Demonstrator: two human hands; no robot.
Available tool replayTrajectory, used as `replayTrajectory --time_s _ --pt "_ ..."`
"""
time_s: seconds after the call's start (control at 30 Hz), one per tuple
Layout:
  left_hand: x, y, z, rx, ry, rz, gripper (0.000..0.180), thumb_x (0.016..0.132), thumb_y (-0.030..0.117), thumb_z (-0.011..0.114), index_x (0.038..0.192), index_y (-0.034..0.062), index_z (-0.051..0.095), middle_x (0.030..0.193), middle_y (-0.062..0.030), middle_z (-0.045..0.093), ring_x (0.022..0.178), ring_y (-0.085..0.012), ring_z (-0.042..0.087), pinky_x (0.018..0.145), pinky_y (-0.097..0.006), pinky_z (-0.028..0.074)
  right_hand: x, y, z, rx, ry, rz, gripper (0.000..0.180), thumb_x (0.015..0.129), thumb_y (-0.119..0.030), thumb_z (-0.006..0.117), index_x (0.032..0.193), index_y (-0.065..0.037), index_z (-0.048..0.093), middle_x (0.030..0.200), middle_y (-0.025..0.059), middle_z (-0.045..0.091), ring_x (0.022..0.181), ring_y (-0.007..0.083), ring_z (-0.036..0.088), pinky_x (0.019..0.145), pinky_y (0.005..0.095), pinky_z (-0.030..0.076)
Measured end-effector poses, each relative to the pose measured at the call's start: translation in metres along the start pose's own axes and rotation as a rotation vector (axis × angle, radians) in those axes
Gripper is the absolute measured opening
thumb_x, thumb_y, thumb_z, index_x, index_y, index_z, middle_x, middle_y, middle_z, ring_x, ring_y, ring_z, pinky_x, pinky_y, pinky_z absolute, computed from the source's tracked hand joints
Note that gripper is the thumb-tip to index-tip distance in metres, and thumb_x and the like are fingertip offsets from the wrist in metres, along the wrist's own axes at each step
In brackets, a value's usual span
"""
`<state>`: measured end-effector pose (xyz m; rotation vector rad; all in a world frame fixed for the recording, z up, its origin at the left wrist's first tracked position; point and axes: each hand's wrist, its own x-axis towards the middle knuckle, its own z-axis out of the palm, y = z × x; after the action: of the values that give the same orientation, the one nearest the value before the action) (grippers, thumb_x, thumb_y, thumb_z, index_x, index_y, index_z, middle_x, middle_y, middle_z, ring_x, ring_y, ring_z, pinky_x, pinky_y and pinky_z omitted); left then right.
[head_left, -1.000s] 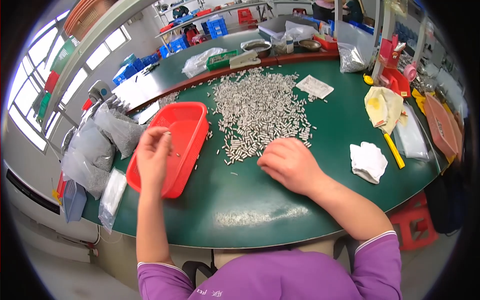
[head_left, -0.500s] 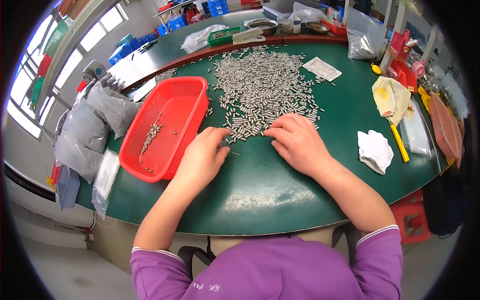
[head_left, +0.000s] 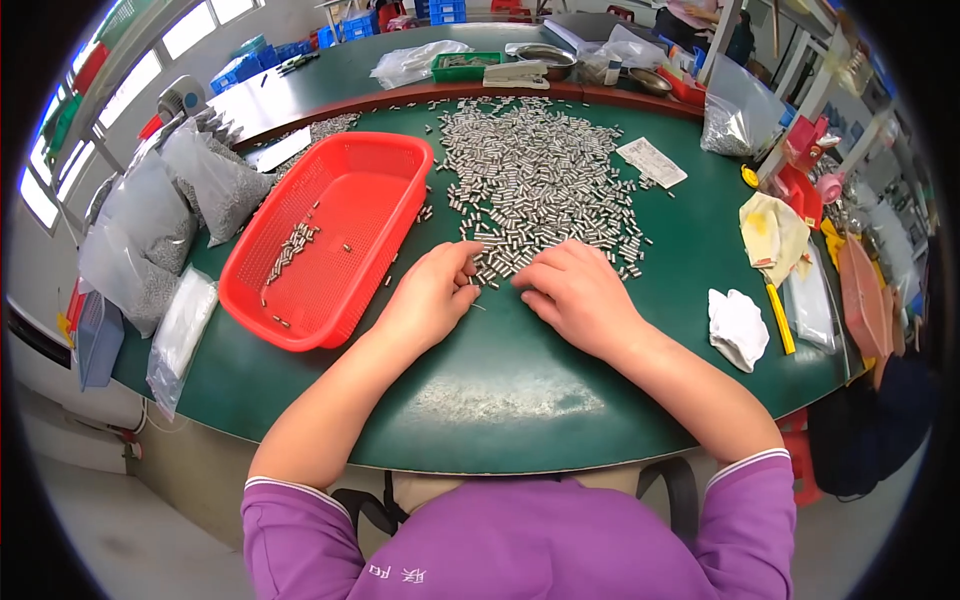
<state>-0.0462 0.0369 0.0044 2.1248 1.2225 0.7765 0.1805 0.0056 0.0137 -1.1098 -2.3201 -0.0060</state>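
Note:
A broad pile of small metal cylinders (head_left: 540,170) lies on the green tabletop (head_left: 500,380). At the pile's near left edge is my left hand (head_left: 432,290), its thumb apart from the bent forefinger, with loose cylinders beside the fingertips. Across a small gap, my right hand (head_left: 582,300) rests at the near edge with its fingers curled inward; whatever its fingertips hold, if anything, is hidden. Left of the pile stands a red plastic basket (head_left: 400,215), with a small cluster of cylinders (head_left: 292,248) on its bottom.
Clear bags of metal parts (head_left: 215,180) crowd the left side. A printed paper slip (head_left: 652,162) lies right of the pile. Farther right are a crumpled white cloth (head_left: 738,330) and a yellow-handled tool (head_left: 780,318). A green tray (head_left: 466,67) stands beyond the raised edge.
My right hand has drawn a little left, narrowing the gap to my left hand. Its fingers look more curled. The whole view has shifted slightly.

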Motion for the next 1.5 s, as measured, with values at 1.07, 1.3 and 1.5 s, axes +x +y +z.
replayTrajectory --time_s 1.07,1.3,1.5 --pt "-0.017 -0.002 -0.02 0.611 0.126 0.025 0.013 0.079 0.005 0.066 0.089 -0.0006 0.06 0.092 -0.0178 0.06 0.089 -0.0385 0.062 0.079 -0.047 0.052 0.032 -0.02 0.017 0.012 -0.151 0.145 0.009 0.079 -0.011 0.07 0.087 -0.008 0.066 0.086 0.0085 0.065 0.088 0.0306 0.061 0.08 0.042 0.05" --pt "-0.012 -0.001 0.001 0.179 0.108 0.147 0.044 0.079 0.001 0.07 0.121 0.0019 0.057 0.107 -0.0174 0.061 0.105 -0.0368 0.058 0.093 -0.045 0.048 0.032 -0.019 0.023 0.09 -0.121 0.189 0.012 0.079 -0.01 0.07 0.091 -0.007 0.068 0.086 0.0108 0.067 0.087 0.0324 0.063 0.08 0.0429 0.051" --pt "-0.009 -0.004 0.009 0.033 0.076 0.061 0.049 0.08 -0.003 0.067 0.127 0.0003 0.056 0.104 -0.014 0.062 0.093 -0.029 0.063 0.086 -0.04 0.052 0.029 -0.019 0.022 0.087 -0.105 0.108 0.013 0.079 -0.009 0.07 0.092 -0.007 0.069 0.086 0.0112 0.067 0.087 0.0331 0.063 0.081 0.0435 0.05"
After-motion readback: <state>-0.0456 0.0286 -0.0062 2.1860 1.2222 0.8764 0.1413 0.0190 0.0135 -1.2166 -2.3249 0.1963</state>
